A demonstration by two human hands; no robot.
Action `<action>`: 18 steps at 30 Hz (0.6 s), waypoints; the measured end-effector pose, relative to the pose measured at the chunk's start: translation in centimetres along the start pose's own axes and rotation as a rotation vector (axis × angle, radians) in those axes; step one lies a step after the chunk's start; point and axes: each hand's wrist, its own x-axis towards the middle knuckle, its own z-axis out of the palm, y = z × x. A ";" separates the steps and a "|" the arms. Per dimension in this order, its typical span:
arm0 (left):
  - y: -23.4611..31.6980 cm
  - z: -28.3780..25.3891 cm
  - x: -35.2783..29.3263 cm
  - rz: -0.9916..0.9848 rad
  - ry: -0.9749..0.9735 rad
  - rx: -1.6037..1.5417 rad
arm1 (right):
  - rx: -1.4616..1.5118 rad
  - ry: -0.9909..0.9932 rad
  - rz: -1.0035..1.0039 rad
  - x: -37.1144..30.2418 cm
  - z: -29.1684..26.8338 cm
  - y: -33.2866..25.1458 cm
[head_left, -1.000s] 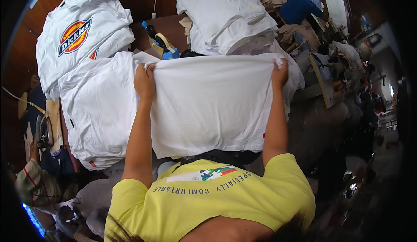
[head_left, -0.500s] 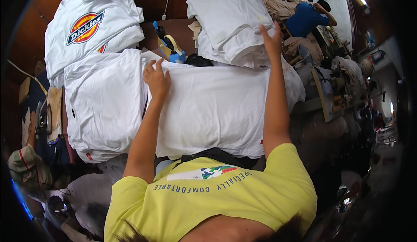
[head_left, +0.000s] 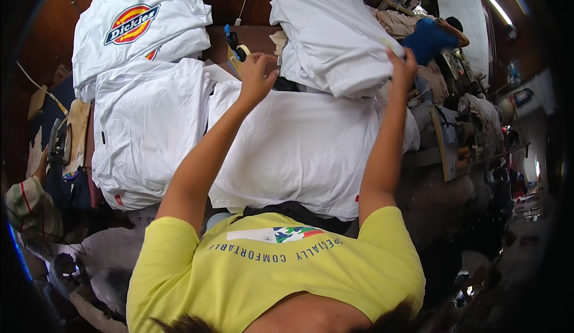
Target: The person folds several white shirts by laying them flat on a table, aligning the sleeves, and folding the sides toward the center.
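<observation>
Head view: both arms reach far across the worktop (head_left: 230, 37), a dark brown surface mostly covered by stacks of white shirts. No box, bin or tray shows among them; the garments lie in loose piles. The white shirt (head_left: 299, 147) being handled is spread flat in the middle, its near edge by the person's yellow top and its far edge under the hands. The left hand (head_left: 256, 77) has its grip closed, fingers curled and pinching the far left edge of that shirt. The right hand (head_left: 402, 70) rests at the far right edge, where the shirt meets the folded white pile (head_left: 335, 37) behind it; its fingers are bent, but whether they clamp the cloth I cannot tell. To the left lies another white stack (head_left: 149, 129), and beyond it a pile with a printed badge (head_left: 140, 25). A tape dispenser (head_left: 236, 44) sits just beyond the left hand.
</observation>
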 end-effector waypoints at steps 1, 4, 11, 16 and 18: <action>-0.1 0.7 1.0 -0.057 -0.061 -0.079 | 0.122 -0.026 0.114 -0.5 -2.4 -0.3; -0.5 2.6 4.0 -0.047 0.123 -0.064 | 0.314 -0.165 0.350 -3.6 -7.8 -3.4; 4.1 7.8 11.0 0.139 -0.032 0.141 | 0.101 -0.479 0.522 -13.3 -16.4 0.4; 5.0 7.0 11.2 -0.027 -0.417 0.059 | -0.596 -0.798 0.457 -15.7 -17.9 1.4; 5.0 5.9 9.4 0.217 -0.355 -0.016 | -0.800 -0.754 0.200 -15.0 -17.4 0.9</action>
